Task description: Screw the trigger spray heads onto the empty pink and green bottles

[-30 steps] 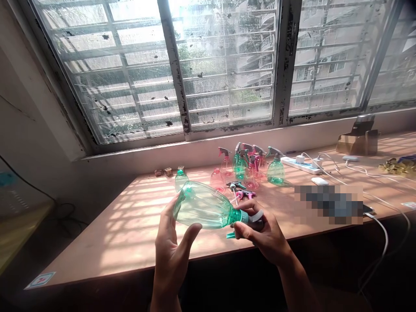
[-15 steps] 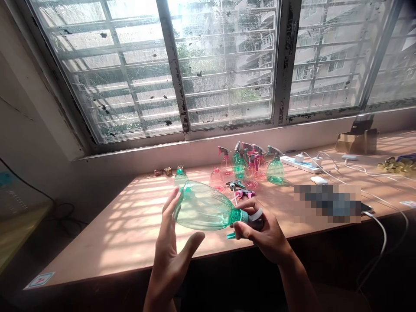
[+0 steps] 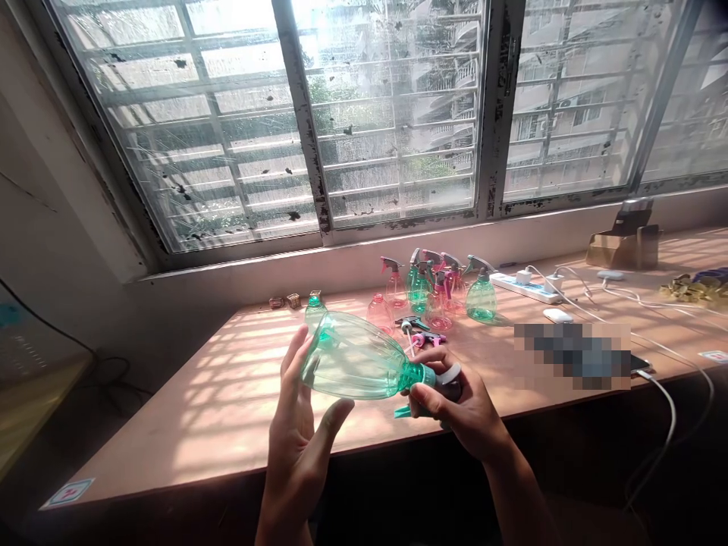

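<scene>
A clear green spray bottle (image 3: pixel 356 356) lies on its side in the air above the front of the table, its base to the left and its neck to the right. Fingers and thumb of my right hand (image 3: pixel 455 402) close round its neck and dark spray head. At the base is my left hand (image 3: pixel 304 432), fingers stretched out and thumb standing apart; whether the fingertips touch the plastic I cannot tell. The teal trigger (image 3: pixel 403 412) pokes out below my right hand. Behind it, loose spray heads (image 3: pixel 424 337) lie on the table.
A green bottle (image 3: pixel 315 305) and a pink bottle (image 3: pixel 379 312) stand without spray heads. Several assembled spray bottles (image 3: pixel 437 303) cluster near the window wall. To the right are a power strip (image 3: pixel 526 288), white cables, a white mouse-like object (image 3: pixel 557 315) and a blurred-out patch.
The bottle's base end has shifted slightly left and up, and my left hand's fingers have moved a little left with it. My right hand keeps its grip at the neck.
</scene>
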{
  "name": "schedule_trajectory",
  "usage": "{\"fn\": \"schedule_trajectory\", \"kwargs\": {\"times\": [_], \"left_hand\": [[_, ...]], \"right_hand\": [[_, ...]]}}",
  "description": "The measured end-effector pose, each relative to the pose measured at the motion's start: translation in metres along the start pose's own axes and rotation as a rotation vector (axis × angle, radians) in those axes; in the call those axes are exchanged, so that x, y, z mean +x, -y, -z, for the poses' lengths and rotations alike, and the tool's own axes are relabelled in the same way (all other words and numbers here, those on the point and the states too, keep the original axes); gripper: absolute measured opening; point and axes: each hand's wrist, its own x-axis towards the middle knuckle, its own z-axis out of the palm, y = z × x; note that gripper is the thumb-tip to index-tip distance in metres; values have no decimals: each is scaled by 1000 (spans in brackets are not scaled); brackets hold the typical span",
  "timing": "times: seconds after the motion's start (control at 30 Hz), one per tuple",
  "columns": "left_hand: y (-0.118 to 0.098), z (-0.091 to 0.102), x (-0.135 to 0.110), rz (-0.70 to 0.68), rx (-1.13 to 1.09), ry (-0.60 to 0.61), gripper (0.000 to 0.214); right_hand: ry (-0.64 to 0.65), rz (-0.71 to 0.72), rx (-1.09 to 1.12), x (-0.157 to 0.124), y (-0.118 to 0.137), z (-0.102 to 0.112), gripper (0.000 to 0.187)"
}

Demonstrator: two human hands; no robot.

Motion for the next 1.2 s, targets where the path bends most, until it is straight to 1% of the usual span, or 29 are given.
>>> {"fn": "schedule_trajectory", "kwargs": {"times": [0.13,0.23,0.3,0.4,0.47,0.53,0.67,0.73,0.8,0.87,0.93,1.0,1.03,1.1,1.2], "left_hand": [[3,6,-1,-53,10,61,63],[8,10,-1,-48,32,83,64],[11,11,0,-44,41,41,61],[12,9,2,-26,49,-74,52],[11,7,4,-13,51,-98,48],[9,6,4,-6,33,-59,48],[8,10,0,11,-17,58,54],[9,11,-2,37,-15,89,59],[10,11,-3,73,-7,92,64],[13,8,-2,91,3,50,65],[15,3,-1,95,16,-27,66],[15,0,1,96,23,-86,65],[15,-2,2,94,23,-92,65],[14,-2,2,66,28,-63,61],[14,2,2,9,52,19,57]], "right_hand": [[-11,-3,52,0,-1,2,26],[-14,11,19,0,0,4,26],[-1,25,-25,1,0,5,26],[18,21,-54,1,-1,5,26],[14,12,-32,2,-3,4,26],[7,6,13,2,-4,4,27],[-1,-3,104,3,-4,7,30],[-25,-3,106,2,-2,8,29],[-47,-4,72,1,1,7,29],[-50,-1,18,0,4,5,28],[-47,-5,-14,-1,5,2,28],[-45,-23,5,-1,5,0,28],[-44,-35,30,-1,5,0,29],[-50,-53,85,0,4,0,31],[-71,-50,145,1,4,2,32]]}}
